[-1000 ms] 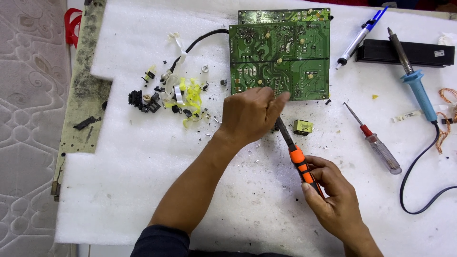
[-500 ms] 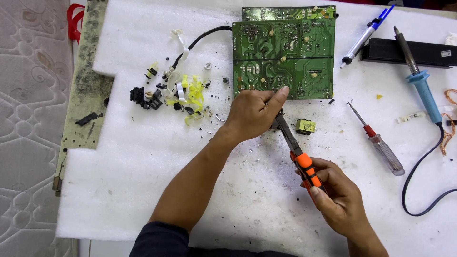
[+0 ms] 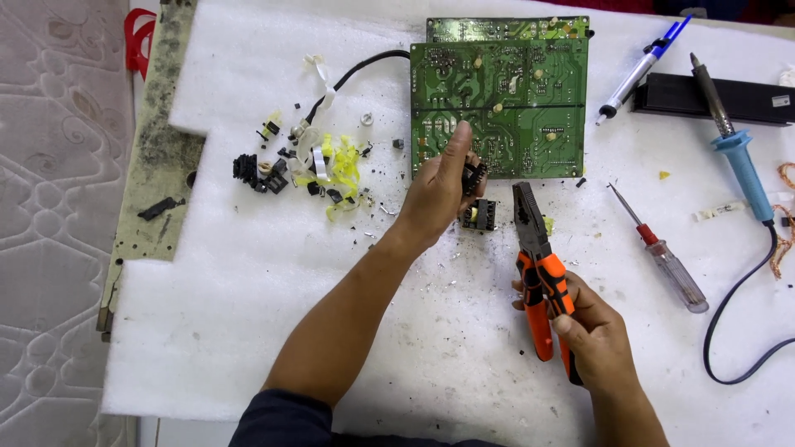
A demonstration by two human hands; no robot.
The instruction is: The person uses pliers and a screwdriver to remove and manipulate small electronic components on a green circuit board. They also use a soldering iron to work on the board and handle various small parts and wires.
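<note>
Since half a second ago the pliers (image 3: 537,248) have come away from the board edge and now stand apart, nose up, while a small black component (image 3: 479,214) has appeared on the white foam sheet (image 3: 248,314) just below the board. On that foam lies the green circuit board (image 3: 499,108), solder side up. The left hand (image 3: 439,192) rests at the board's lower edge, fingers closed on a small dark part (image 3: 474,175). The right hand (image 3: 590,329) is clenched around the orange handles; the jaws look closed and empty. The loose component sits just left of the plier nose, between both hands, nearer the left; the pliers' long axis runs roughly upright, tilted slightly left
</note>
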